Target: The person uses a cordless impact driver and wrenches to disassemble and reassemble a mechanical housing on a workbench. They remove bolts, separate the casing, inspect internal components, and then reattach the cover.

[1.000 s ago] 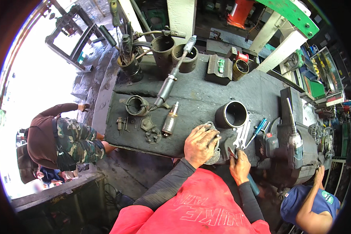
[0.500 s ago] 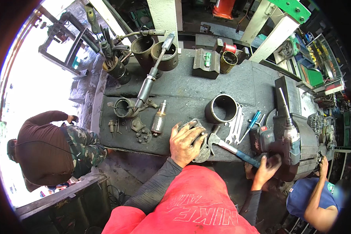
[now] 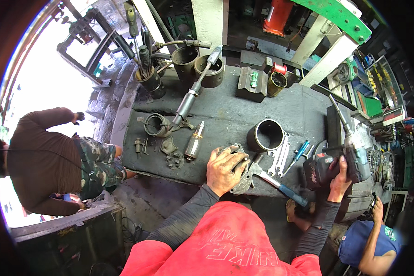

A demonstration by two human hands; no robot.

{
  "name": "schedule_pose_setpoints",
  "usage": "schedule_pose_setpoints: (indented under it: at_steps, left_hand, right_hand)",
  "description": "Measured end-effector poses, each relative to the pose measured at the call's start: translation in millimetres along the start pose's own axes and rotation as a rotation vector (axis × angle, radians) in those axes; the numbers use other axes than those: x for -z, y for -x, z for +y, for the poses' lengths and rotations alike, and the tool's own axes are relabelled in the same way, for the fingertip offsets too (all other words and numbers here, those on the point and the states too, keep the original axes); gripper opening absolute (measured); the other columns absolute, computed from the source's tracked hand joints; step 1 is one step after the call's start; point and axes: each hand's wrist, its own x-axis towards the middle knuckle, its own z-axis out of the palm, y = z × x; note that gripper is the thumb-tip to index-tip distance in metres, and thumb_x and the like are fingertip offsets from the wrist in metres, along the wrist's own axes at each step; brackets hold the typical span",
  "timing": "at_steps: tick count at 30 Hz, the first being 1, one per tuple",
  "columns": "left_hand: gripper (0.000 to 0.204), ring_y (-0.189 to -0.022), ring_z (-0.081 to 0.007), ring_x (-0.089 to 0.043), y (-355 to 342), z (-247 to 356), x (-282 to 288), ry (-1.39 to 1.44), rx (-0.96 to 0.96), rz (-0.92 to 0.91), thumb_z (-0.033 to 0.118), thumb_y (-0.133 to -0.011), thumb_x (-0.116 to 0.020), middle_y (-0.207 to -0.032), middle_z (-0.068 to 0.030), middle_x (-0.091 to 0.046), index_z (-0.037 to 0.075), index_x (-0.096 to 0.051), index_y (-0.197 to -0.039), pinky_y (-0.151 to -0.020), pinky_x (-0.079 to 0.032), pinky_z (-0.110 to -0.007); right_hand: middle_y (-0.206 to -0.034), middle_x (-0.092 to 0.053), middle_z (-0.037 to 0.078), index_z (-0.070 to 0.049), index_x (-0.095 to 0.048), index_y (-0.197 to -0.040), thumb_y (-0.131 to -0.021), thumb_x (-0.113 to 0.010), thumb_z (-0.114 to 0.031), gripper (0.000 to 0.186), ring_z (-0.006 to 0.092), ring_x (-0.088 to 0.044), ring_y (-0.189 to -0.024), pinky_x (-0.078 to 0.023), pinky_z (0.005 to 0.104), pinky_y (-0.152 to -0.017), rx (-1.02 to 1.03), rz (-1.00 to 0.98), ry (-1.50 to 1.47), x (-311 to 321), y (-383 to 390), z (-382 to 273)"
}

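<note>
My left hand (image 3: 226,170) rests with its fingers curled over a dark round metal end cover (image 3: 239,185) at the table's front edge. My right hand (image 3: 339,183) is wrapped around the handle of a cordless impact wrench (image 3: 357,158), whose long thin extension points away from me. Its battery (image 3: 316,171) sticks out to the left. Between the hands lies a claw hammer (image 3: 290,192) with a blue grip, its head beside the end cover. Just beyond the hammer stands an open metal cylinder (image 3: 266,135).
Wrenches (image 3: 280,156) and a blue screwdriver (image 3: 300,152) lie right of the cylinder. Left of my left hand are an armature (image 3: 195,141) and a bracket (image 3: 172,152). Tool cans (image 3: 151,85) stand at the back left. One co-worker (image 3: 46,161) is at left, another (image 3: 370,239) at lower right.
My right hand has moved up and right from beside the hammer's grip and taken hold of the impact wrench, which has shifted and turned. My left hand stays on the end cover.
</note>
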Motion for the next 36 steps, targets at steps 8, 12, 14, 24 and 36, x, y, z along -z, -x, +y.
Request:
schedule_pose_setpoints:
  at_steps: [8, 12, 14, 24, 36]
  left_hand:
    - [0.015, -0.110, -0.0251, -0.071, 4, -2, -1, 0.002, 0.023, 0.001, 0.020, -0.086, -0.081, -0.101, -0.0013, -0.078, 0.012, -0.077, -0.099, -0.099, -0.045, -0.046]
    - [0.016, -0.111, -0.0244, -0.070, 3, -4, -2, -0.012, 0.010, -0.005, 0.020, -0.085, -0.081, -0.099, -0.0014, -0.078, 0.013, -0.077, -0.099, -0.099, -0.045, -0.048]
    - [0.016, -0.112, -0.0243, -0.070, 3, -4, -2, 0.014, 0.017, 0.000, 0.020, -0.086, -0.080, -0.098, -0.0016, -0.078, 0.013, -0.077, -0.100, -0.099, -0.045, -0.049]
    - [0.020, -0.116, -0.0247, -0.069, 5, -6, -1, 0.051, 0.023, -0.020, 0.017, -0.084, -0.079, -0.102, -0.0006, -0.078, 0.014, -0.076, -0.104, -0.102, -0.044, -0.050]
    - [0.025, -0.114, -0.0268, -0.068, 11, -10, -3, 0.110, 0.054, -0.011, 0.020, -0.084, -0.080, -0.105, -0.0037, -0.077, 0.012, -0.075, -0.107, -0.104, -0.043, -0.050]
  right_hand:
    - [-0.092, -0.065, 0.005, 0.001, -0.060, -0.133, -0.099, -0.069, -0.022, 0.043, 0.0136, -0.059, -0.070, -0.048, 0.0280, -0.063, 0.015, -0.388, 0.353, -17, 14, -138]
    - [-0.091, -0.066, 0.004, -0.001, -0.064, -0.128, -0.088, -0.076, -0.008, 0.043, 0.0141, -0.063, -0.074, -0.050, 0.0302, -0.061, -0.297, -0.553, 0.537, -32, 50, -182]
    - [-0.102, -0.070, 0.005, -0.002, -0.069, -0.121, -0.086, -0.079, -0.005, 0.037, 0.0161, -0.066, -0.083, -0.054, 0.0324, -0.071, -0.325, -0.700, 0.709, -41, 59, -204]
    - [-0.100, -0.077, 0.009, -0.005, -0.076, -0.111, -0.081, -0.085, -0.013, 0.033, 0.0183, -0.072, -0.088, -0.057, 0.0337, -0.078, -0.509, -0.855, 0.929, -105, 58, -262]
    - [-0.101, -0.074, 0.005, -0.006, -0.075, -0.113, -0.081, -0.080, -0.007, 0.032, 0.0198, -0.068, -0.090, -0.056, 0.0372, -0.082, -0.861, -0.794, 1.088, -173, 36, -280]
